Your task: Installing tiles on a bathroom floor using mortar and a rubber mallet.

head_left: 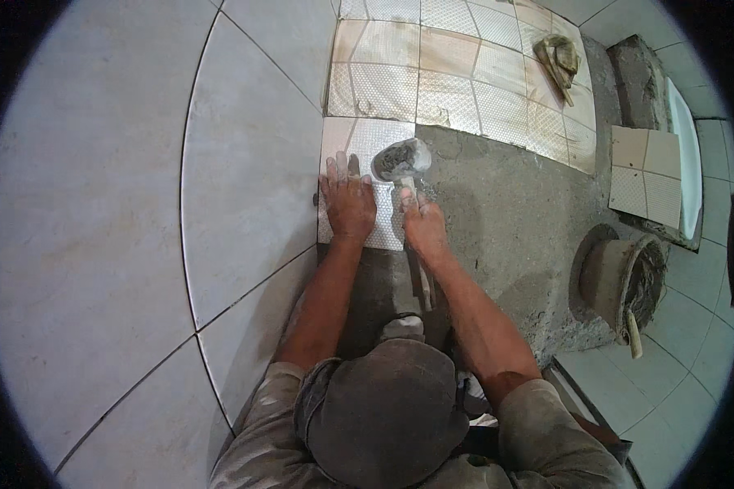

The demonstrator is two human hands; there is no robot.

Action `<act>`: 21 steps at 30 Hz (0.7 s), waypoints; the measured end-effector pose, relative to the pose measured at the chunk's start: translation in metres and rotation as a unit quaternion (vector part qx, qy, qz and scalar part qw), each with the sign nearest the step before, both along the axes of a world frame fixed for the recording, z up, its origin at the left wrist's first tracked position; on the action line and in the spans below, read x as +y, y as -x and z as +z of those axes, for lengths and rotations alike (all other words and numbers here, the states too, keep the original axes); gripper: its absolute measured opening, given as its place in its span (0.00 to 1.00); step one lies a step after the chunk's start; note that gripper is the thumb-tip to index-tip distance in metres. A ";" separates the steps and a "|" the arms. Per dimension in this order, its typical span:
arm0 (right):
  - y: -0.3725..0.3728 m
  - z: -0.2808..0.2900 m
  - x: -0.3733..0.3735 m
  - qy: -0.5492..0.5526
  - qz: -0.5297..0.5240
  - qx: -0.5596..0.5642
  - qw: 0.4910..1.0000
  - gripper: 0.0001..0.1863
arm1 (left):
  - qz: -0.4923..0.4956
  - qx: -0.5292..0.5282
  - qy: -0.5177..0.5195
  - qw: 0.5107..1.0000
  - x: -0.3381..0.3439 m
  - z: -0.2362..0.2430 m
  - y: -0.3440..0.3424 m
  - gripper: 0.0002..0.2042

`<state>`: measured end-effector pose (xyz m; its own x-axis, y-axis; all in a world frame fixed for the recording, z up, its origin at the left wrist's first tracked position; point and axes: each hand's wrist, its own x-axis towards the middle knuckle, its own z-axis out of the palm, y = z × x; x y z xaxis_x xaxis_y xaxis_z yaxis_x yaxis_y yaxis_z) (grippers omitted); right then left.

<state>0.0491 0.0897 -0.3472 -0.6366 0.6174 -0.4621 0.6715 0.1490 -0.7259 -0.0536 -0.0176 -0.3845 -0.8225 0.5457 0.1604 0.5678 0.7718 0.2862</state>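
Note:
My left hand [351,204] lies flat with fingers spread on a patterned floor tile [390,224] against the left wall. In my right hand [424,224] is the handle of a mallet [400,160], my fingers closed round it. Its dark and whitish head is over the same tile, near the right edge; whether it touches the surface I cannot tell. Beyond this tile, rows of similar laid tiles [448,53] run to the far end. Grey mortar or screed [497,204] borders the tile on the right.
A mortar-stained bucket [607,273] stands at right, with a handle [634,336] sticking out. Behind it, a loose tile [648,175] rests by a white basin-like edge [687,155]. A crumpled, dirty object [559,61] lies on the far tiles. Large wall tiles [106,204] rise at left.

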 end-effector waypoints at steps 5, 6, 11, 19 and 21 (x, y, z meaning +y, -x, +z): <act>0.005 0.001 0.001 -0.110 0.035 0.067 0.991 0.27 | -0.008 0.004 -0.019 1.000 0.002 0.000 0.000 0.23; 0.010 0.001 0.001 -0.159 0.065 0.075 0.982 0.26 | -0.007 0.006 -0.019 1.000 0.001 -0.001 0.001 0.23; 0.016 0.003 -0.001 -0.163 0.096 0.054 0.981 0.25 | -0.013 0.012 -0.009 1.000 -0.002 -0.003 0.003 0.23; 0.031 0.028 0.001 -0.141 0.105 -0.013 0.984 0.25 | -0.015 0.008 -0.014 1.000 -0.003 -0.003 0.003 0.22; 0.032 0.028 0.003 -0.138 0.136 -0.031 0.980 0.25 | -0.009 0.000 0.000 1.000 -0.003 -0.003 0.003 0.22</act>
